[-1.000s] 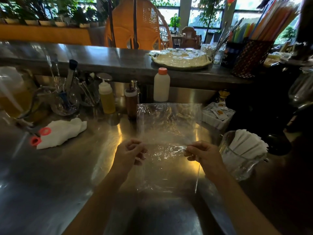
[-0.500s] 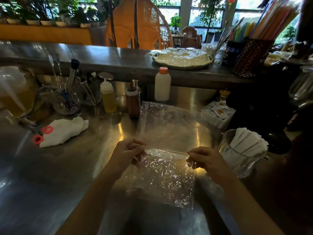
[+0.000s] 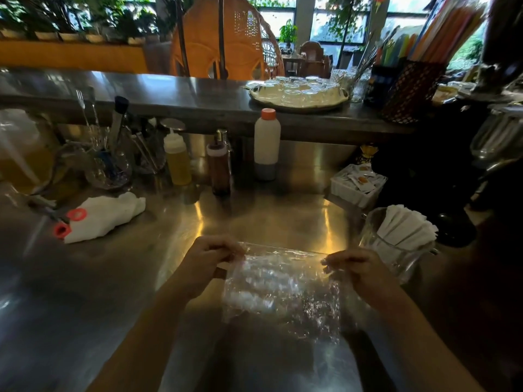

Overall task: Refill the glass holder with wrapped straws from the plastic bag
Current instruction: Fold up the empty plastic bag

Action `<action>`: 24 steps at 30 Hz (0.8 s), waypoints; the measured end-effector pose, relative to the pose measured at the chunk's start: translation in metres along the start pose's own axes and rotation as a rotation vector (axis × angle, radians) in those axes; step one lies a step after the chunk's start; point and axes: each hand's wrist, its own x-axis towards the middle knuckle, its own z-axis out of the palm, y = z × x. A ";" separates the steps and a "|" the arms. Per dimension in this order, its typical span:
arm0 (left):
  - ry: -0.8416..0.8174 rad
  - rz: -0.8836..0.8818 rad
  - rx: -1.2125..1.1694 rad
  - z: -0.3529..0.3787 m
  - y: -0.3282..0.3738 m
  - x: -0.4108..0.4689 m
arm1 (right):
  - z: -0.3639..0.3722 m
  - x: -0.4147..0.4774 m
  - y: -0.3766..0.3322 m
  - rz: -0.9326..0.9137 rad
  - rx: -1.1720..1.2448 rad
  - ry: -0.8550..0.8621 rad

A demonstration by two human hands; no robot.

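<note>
Left hand [image 3: 208,261] and right hand [image 3: 360,268] fingers pinch the top corners of a crinkled, clear, empty-looking plastic bag [image 3: 280,292] above the steel bench [image 3: 85,278], beside a glass holder [image 3: 396,250] of white wrapped straws [image 3: 404,226]

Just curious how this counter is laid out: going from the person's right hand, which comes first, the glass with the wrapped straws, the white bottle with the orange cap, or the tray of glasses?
1. Glass holder, just right of the right hand.
2. White bottle, beyond the hand, mid-counter.
3. Tray of glasses, on the raised ledge behind.
</note>
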 end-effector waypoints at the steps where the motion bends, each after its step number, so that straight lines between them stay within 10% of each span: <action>1: 0.008 -0.030 -0.012 0.001 -0.002 0.000 | -0.002 -0.001 0.002 -0.002 0.019 0.002; 13: 0.161 -0.002 0.296 0.034 -0.008 0.002 | -0.007 -0.017 -0.014 -0.028 -0.371 -0.069; 20: -0.221 0.192 1.019 0.064 0.001 0.007 | 0.005 -0.023 -0.045 -0.075 -0.486 -0.192; 24: -0.482 0.155 0.885 0.077 0.005 0.014 | 0.010 -0.024 -0.063 -0.098 -0.547 -0.257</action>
